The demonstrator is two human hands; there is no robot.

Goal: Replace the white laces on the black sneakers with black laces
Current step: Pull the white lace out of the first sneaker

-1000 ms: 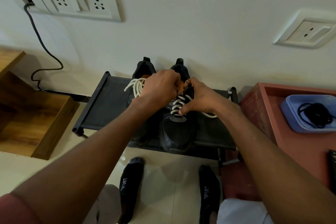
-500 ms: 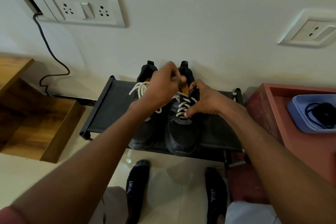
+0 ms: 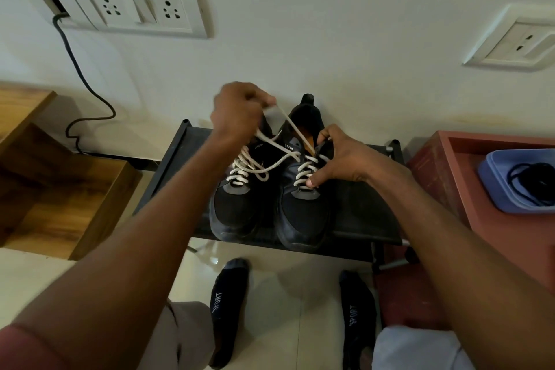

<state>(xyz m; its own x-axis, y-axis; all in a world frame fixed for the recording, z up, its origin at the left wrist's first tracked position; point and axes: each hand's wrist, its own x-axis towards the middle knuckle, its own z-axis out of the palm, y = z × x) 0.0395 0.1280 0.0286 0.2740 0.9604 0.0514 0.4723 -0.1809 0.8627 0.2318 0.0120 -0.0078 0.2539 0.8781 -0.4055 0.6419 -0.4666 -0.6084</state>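
While the two black sneakers (image 3: 270,195) sit side by side on a low black shoe rack (image 3: 360,213) against the far wall, the left hand (image 3: 237,111) is raised above them, pinching the end of a white lace (image 3: 292,126) drawn taut from the right sneaker. The right hand (image 3: 339,156) grips that sneaker's right side, thumb on the lower laces. Black laces (image 3: 531,180) lie coiled in a blue tray (image 3: 492,186) on the red tabletop (image 3: 450,177), far right.

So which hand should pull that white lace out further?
Probably the left hand: it already pinches the lace, raised above the right shoe. The right hand grips that shoe, steadying it.
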